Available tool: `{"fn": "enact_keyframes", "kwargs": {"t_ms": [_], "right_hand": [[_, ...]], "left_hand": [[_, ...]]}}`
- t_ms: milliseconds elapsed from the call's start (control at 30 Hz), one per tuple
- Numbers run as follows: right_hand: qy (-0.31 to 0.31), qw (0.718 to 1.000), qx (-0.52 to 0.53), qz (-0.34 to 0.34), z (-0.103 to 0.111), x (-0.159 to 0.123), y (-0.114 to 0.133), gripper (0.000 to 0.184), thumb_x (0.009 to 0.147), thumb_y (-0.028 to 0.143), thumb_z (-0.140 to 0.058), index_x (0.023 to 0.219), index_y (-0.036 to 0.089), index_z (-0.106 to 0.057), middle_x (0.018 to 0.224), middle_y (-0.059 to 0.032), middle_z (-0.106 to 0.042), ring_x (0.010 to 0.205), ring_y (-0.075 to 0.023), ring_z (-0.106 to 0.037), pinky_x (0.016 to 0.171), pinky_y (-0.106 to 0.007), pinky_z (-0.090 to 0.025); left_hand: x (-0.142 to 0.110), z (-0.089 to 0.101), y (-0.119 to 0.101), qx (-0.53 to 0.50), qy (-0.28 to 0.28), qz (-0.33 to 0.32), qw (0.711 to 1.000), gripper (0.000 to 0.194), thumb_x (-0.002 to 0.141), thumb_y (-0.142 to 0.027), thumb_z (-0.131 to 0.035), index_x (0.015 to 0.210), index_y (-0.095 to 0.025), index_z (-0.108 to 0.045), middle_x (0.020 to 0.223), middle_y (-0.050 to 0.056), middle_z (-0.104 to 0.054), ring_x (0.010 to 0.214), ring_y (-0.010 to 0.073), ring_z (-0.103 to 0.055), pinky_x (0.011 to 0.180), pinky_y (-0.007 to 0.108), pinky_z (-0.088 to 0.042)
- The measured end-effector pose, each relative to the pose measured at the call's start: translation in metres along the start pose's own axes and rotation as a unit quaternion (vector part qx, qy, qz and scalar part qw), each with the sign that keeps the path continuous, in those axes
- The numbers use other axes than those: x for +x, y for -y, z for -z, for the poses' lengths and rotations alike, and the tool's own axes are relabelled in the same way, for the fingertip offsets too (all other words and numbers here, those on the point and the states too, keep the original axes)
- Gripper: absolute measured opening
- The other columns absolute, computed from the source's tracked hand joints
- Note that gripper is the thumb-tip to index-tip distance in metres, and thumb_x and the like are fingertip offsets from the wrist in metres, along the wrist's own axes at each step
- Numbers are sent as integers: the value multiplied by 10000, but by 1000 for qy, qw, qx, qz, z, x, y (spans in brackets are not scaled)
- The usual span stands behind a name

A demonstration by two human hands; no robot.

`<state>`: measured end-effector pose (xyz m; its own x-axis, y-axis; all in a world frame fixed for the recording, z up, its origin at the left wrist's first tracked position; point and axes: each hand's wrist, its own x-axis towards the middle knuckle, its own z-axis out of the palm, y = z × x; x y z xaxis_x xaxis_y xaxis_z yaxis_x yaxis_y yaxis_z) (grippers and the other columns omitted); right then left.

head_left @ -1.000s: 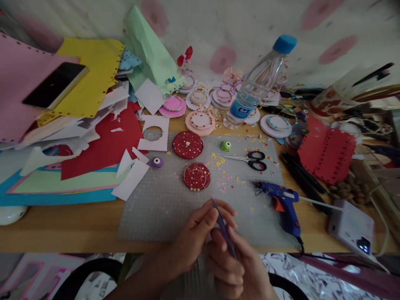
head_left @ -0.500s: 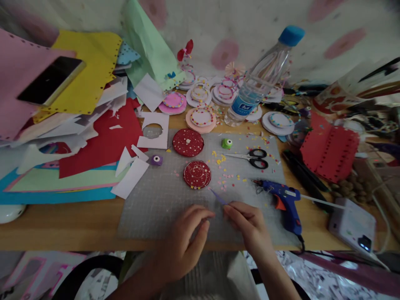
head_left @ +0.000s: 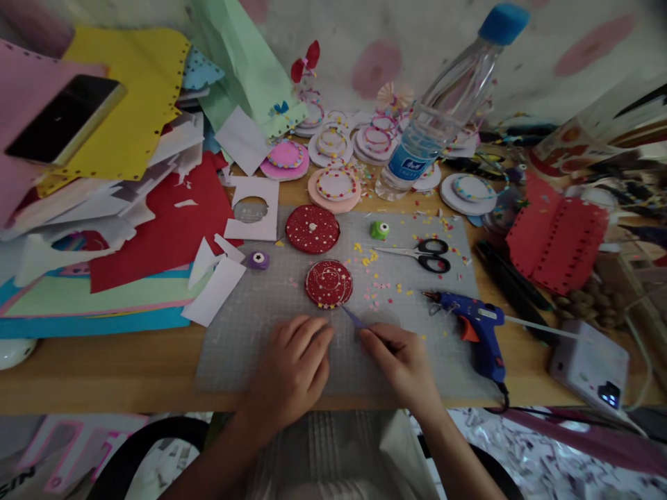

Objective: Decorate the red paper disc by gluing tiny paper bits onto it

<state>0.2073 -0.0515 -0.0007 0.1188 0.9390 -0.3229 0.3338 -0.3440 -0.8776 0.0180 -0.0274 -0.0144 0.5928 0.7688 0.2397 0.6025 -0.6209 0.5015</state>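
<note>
My right hand (head_left: pixel 399 361) is closed around slim purple tweezers (head_left: pixel 354 317), their thin tip at the lower right rim of a red disc (head_left: pixel 329 283). Small yellow stars line the front edge of this disc, and a ring is set on its white-speckled top. My left hand (head_left: pixel 294 361) rests on the grey cutting mat (head_left: pixel 229 361) just in front of the disc, fingers loosely bent, with nothing visible in them. Farther back lies a second red speckled disc (head_left: pixel 313 229) with a pale knob at its middle. Tiny paper bits (head_left: pixel 372 257) are scattered right of the discs.
Scissors (head_left: pixel 417 253), a blue glue gun (head_left: pixel 476 323), a green punch (head_left: pixel 380 230) and a purple punch (head_left: pixel 259 260) lie around the discs. A tall water bottle (head_left: pixel 442 111) stands behind. Paper sheets (head_left: pixel 171 222) and a phone (head_left: pixel 65 118) fill the left side.
The tweezers' tip has moved left and up to the red disc's edge. My left hand has shifted left, away from my right hand, and lowered its fingers to the mat. The view has shifted slightly.
</note>
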Motion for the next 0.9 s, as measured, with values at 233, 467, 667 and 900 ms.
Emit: {"fn": "enact_keyframes", "kwargs": {"t_ms": [233, 467, 667, 900], "right_hand": [[5, 999, -35, 4, -3, -2, -2, 402, 892, 413, -490, 564, 183, -464, 541, 39, -346, 540, -106, -336, 499, -248, -248], [-9, 999, -28, 14, -4, -2, -3, 411, 891, 409, -490, 551, 192, -415, 535, 42, -326, 531, -101, -329, 488, -240, -240], [-21, 999, -23, 15, -5, -2, -6, 403, 881, 397, -503, 545, 185, -435, 524, 38, -340, 520, -100, -343, 482, -238, -247], [-26, 999, -30, 22, -6, -2, -8, 381, 891, 382, -503, 577, 166, -513, 533, 33, -381, 534, -104, -368, 499, -236, -272]], "left_hand": [[5, -2, -2, 20, -4, 33, 999, 411, 869, -105, -506, 1278, -142, -530, 1298, 132, -584, 1182, 289, -496, 991, 473, -405], [8, -5, -2, 60, 14, 54, 997, 545, 854, -218, -557, 1375, -91, -459, 1434, 139, -494, 1318, 307, -404, 1060, 455, -343], [10, -6, -3, 82, 19, 63, 994, 547, 851, -263, -554, 1367, -98, -479, 1441, 119, -504, 1327, 313, -416, 1058, 456, -343], [12, -7, -2, 72, 13, 59, 996, 544, 835, -243, -561, 1351, -84, -488, 1425, 141, -516, 1338, 313, -417, 1072, 467, -363]]}}
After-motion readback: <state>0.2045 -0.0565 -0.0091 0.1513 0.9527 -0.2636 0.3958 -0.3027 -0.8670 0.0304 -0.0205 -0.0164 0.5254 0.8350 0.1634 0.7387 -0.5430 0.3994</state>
